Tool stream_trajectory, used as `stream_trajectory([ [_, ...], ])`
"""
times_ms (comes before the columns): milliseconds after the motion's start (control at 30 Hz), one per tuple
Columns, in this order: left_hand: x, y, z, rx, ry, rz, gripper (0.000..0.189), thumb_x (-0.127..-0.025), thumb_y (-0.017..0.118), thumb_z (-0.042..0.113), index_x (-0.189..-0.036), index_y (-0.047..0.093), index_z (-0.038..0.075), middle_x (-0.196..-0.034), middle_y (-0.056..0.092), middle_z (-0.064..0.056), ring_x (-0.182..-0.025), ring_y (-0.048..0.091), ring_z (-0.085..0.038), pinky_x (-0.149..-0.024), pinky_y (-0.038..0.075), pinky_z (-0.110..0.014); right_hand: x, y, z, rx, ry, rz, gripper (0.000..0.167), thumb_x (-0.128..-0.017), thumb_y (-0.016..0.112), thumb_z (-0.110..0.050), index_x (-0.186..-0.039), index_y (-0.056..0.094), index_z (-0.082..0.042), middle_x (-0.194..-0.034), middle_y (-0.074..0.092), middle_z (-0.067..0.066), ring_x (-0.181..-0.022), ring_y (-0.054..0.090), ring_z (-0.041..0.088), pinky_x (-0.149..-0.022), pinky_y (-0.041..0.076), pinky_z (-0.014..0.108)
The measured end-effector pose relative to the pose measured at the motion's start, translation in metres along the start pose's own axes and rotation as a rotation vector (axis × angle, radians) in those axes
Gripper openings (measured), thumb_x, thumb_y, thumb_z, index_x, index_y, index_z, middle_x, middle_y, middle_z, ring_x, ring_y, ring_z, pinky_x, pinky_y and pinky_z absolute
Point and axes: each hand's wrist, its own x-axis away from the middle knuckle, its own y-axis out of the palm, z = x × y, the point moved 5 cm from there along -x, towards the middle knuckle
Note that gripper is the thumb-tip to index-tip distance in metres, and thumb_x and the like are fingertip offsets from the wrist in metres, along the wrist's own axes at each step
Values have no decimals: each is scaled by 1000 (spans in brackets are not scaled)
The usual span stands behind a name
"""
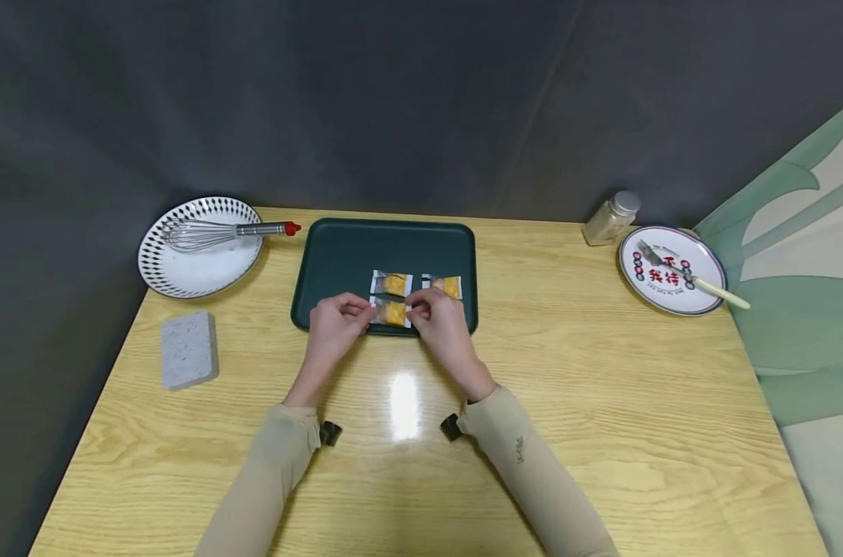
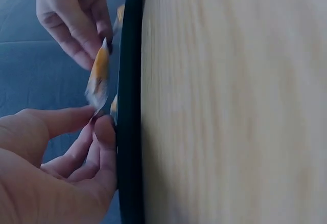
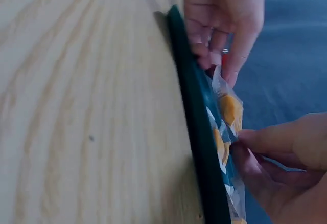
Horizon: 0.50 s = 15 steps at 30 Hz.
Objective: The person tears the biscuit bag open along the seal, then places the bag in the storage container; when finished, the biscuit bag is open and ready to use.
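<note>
Over the front edge of a dark green tray [image 1: 352, 247], both hands hold one small wrapped pastry [image 1: 392, 313] in a clear and yellow packet. My left hand [image 1: 334, 325] pinches its left end between thumb and finger; my right hand [image 1: 444, 325] pinches the right end. The left wrist view shows the packet [image 2: 98, 75] tilted and stretched between the two hands, above the tray rim. Two more wrapped pastries lie in the tray: one packet [image 1: 392, 284] just behind the held one, another packet [image 1: 449, 286] by the right hand, which partly covers it.
At the left, a whisk [image 1: 213, 234] rests across a patterned bowl [image 1: 206, 280], with a grey sponge-like block [image 1: 189, 350] in front. To the right stand a glass shaker jar [image 1: 611, 219] and a plate [image 1: 661, 300] bearing a fork [image 1: 703, 286]. A dark curtain [image 1: 407, 100] closes the back.
</note>
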Motion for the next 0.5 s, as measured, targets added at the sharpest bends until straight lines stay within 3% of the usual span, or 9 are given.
stream_trajectory([
  [167, -5, -4, 0, -154, 2, -52, 14, -96, 83, 15, -97, 81, 1, -85, 77, -10, -83, 75, -28, -75, 58, -40, -2, 10, -6, 183, -72, -39, 13, -93, 77, 11, -105, 77, 8, -101, 72, 19, -87, 70, 30, -75, 61, 39],
  [367, -10, 0, 0, -204, 2, -90, 15, -93, 86, 14, -96, 81, 0, -82, 77, -8, -79, 74, -27, -80, 58, -45, 1, 15, -7, 312, -83, -83, 19, -96, 75, 8, -115, 75, 7, -113, 71, 21, -99, 72, 37, -84, 61, 46],
  [500, -12, 4, 0, -217, 14, -106, 17, -93, 86, 15, -97, 81, 0, -82, 77, -9, -79, 73, -27, -79, 58, -45, 4, 13, -6, 350, -88, -67, 18, -98, 74, 6, -116, 75, 7, -114, 69, 21, -97, 73, 37, -80, 62, 47],
])
